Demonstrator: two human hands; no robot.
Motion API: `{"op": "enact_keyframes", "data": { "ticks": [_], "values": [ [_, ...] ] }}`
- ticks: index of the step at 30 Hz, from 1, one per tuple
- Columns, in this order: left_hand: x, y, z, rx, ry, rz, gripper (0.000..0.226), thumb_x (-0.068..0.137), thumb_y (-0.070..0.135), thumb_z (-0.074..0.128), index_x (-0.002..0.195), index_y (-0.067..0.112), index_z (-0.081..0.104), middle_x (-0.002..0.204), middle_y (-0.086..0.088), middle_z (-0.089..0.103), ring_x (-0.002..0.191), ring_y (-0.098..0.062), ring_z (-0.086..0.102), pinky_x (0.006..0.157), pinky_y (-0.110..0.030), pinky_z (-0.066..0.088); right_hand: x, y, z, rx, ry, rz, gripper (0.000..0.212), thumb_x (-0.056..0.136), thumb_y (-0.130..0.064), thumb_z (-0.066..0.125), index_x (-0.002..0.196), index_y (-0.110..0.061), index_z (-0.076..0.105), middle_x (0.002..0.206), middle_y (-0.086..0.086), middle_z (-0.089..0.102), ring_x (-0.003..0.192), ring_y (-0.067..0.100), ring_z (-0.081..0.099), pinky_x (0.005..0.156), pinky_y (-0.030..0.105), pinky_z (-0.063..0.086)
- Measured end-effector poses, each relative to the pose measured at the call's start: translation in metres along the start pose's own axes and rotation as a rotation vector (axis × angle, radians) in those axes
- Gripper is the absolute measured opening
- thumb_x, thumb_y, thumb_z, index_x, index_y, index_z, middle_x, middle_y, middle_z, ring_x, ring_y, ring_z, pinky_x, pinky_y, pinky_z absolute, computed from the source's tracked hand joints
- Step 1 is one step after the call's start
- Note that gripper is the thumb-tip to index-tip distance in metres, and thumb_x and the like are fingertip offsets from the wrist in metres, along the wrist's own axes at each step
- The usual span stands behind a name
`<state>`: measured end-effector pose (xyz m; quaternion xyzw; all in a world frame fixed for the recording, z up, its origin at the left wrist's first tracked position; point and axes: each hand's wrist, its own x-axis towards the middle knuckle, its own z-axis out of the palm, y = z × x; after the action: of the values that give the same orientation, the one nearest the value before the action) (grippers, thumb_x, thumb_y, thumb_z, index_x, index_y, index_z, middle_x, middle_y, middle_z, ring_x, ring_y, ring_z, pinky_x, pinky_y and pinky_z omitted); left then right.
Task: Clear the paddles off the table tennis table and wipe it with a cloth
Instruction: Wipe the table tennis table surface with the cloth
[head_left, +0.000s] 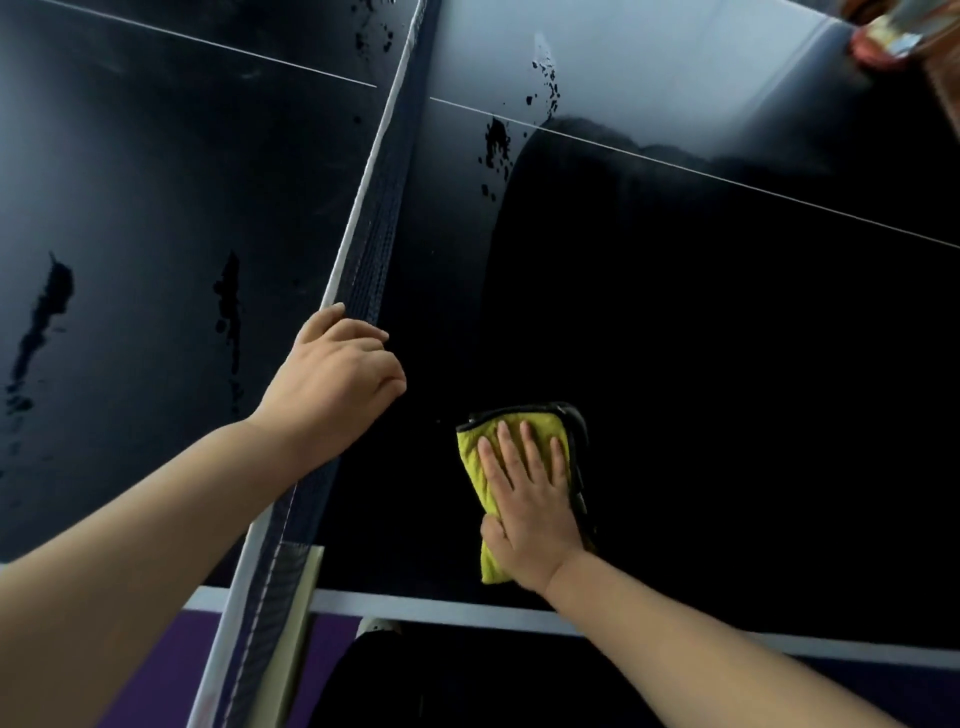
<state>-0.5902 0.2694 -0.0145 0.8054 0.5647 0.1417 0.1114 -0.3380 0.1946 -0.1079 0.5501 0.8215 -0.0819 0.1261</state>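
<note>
Pressing flat on the yellow cloth (475, 457), the right hand (527, 504) has its fingers straight and slightly spread, with the thumb lying along the cloth's near-left side. So it's a flat palm, not a grab. The cloth is folded, has a dark trim along its far and right edges, and sits on the dark table (727, 338) directly under that hand, just in from the near edge.

The left hand (337, 374) is up and to the left of the right one, well apart from the cloth. Its fingers are curled over the white top band of the net (384, 208) and grip it. The net runs diagonally between the two hands and carries on past the left hand towards the top of the view. Back towards the left forearm it drops over the table side, where there's a greyish post bit I can't really make out.

Beyond the right hand the surface is very dark and glossy, and a thin white centre line (675, 161) crosses it further out. There are dark splotches (498, 145) near the net well beyond the right hand, and more out to the left of the left hand. No clue what they are.

Closer in than the right wrist is the white edge (415, 605) of the table, then purple floor (156, 675) below the left arm and what looks like a shoe toe (376, 626).
</note>
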Motion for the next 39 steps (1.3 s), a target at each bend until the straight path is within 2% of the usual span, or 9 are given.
{"op": "enact_keyframes", "data": {
  "ticks": [3, 7, 9, 11, 14, 19, 27, 32, 39],
  "values": [
    [-0.015, -0.001, -0.004, -0.004, 0.004, -0.01, 0.044, 0.09, 0.045, 0.031, 0.085, 0.028, 0.072, 0.088, 0.012, 0.067, 0.12, -0.014, 0.049, 0.114, -0.041, 0.011, -0.016, -0.036, 0.003, 0.071, -0.023, 0.195, 0.082, 0.072, -0.042, 0.04, 0.148, -0.013, 0.03, 0.155, 0.016, 0.034, 0.142, 0.038, 0.027, 0.11, 0.062, 0.016],
    [-0.02, -0.005, -0.008, 0.037, 0.052, -0.069, 0.042, 0.083, 0.037, 0.046, 0.117, 0.02, 0.065, 0.128, -0.001, 0.059, 0.133, -0.02, 0.038, 0.115, -0.04, 0.008, 0.002, -0.063, -0.002, 0.148, -0.035, 0.386, 0.084, 0.075, -0.048, 0.037, 0.148, -0.009, 0.03, 0.154, 0.021, 0.033, 0.141, 0.042, 0.027, 0.11, 0.065, 0.014],
    [-0.016, -0.006, -0.009, 0.024, 0.049, -0.114, 0.046, 0.083, 0.029, 0.057, 0.128, 0.018, 0.057, 0.141, -0.004, 0.047, 0.138, -0.02, 0.03, 0.116, -0.04, 0.005, 0.026, -0.069, -0.011, 0.202, -0.012, 0.494, 0.085, 0.079, -0.052, 0.036, 0.152, -0.009, 0.027, 0.158, 0.021, 0.021, 0.145, 0.043, 0.016, 0.112, 0.065, 0.006],
    [-0.007, -0.008, -0.008, 0.006, 0.027, -0.141, 0.052, 0.084, 0.023, 0.064, 0.134, 0.018, 0.051, 0.149, -0.004, 0.037, 0.142, -0.018, 0.022, 0.117, -0.04, 0.003, 0.058, -0.068, -0.021, 0.232, -0.048, 0.568, 0.085, 0.089, -0.054, 0.035, 0.156, -0.012, 0.004, 0.161, 0.019, -0.007, 0.147, 0.042, -0.01, 0.113, 0.064, -0.007],
    [0.012, -0.014, -0.006, 0.018, 0.013, -0.149, 0.052, 0.085, 0.024, 0.061, 0.136, 0.018, 0.049, 0.152, -0.004, 0.031, 0.144, -0.016, 0.016, 0.117, -0.039, 0.0, 0.112, -0.055, -0.037, 0.278, -0.023, 0.611, 0.088, 0.093, -0.055, 0.036, 0.154, -0.013, -0.011, 0.159, 0.018, -0.022, 0.144, 0.04, -0.024, 0.112, 0.065, -0.013],
    [0.057, -0.025, 0.003, -0.003, 0.009, -0.2, 0.054, 0.081, 0.035, 0.045, 0.132, 0.02, 0.053, 0.152, -0.003, 0.031, 0.144, -0.014, 0.013, 0.117, -0.038, -0.001, 0.2, -0.019, -0.061, 0.299, 0.01, 0.617, 0.086, 0.093, -0.052, 0.037, 0.155, -0.014, -0.007, 0.16, 0.016, -0.02, 0.144, 0.04, -0.024, 0.112, 0.064, -0.017],
    [0.145, -0.067, 0.014, 0.028, 0.016, -0.233, 0.052, 0.081, 0.035, 0.043, 0.13, 0.02, 0.056, 0.151, -0.003, 0.033, 0.144, -0.013, 0.007, 0.117, -0.036, -0.005, 0.329, 0.042, -0.092, 0.295, 0.065, 0.581, 0.084, 0.091, -0.047, 0.038, 0.156, -0.012, -0.003, 0.162, 0.016, -0.014, 0.146, 0.039, -0.02, 0.112, 0.063, -0.015],
    [0.195, -0.092, 0.023, 0.016, 0.025, -0.26, 0.045, 0.09, 0.032, 0.052, 0.134, 0.022, 0.051, 0.154, -0.001, 0.025, 0.145, -0.011, -0.003, 0.117, -0.038, -0.007, 0.404, 0.071, -0.111, 0.319, 0.119, 0.602, 0.082, 0.091, -0.045, 0.036, 0.156, -0.01, -0.001, 0.162, 0.018, -0.01, 0.146, 0.041, -0.017, 0.113, 0.065, -0.011],
    [0.228, -0.115, 0.035, 0.009, 0.039, -0.271, 0.054, 0.082, 0.04, 0.042, 0.132, 0.023, 0.053, 0.153, 0.001, 0.029, 0.145, -0.011, -0.001, 0.118, -0.038, -0.004, 0.498, 0.1, -0.132, 0.283, 0.169, 0.559, 0.08, 0.092, -0.044, 0.035, 0.156, -0.009, 0.003, 0.162, 0.018, -0.006, 0.147, 0.041, -0.012, 0.114, 0.064, -0.01]
  ]
}}
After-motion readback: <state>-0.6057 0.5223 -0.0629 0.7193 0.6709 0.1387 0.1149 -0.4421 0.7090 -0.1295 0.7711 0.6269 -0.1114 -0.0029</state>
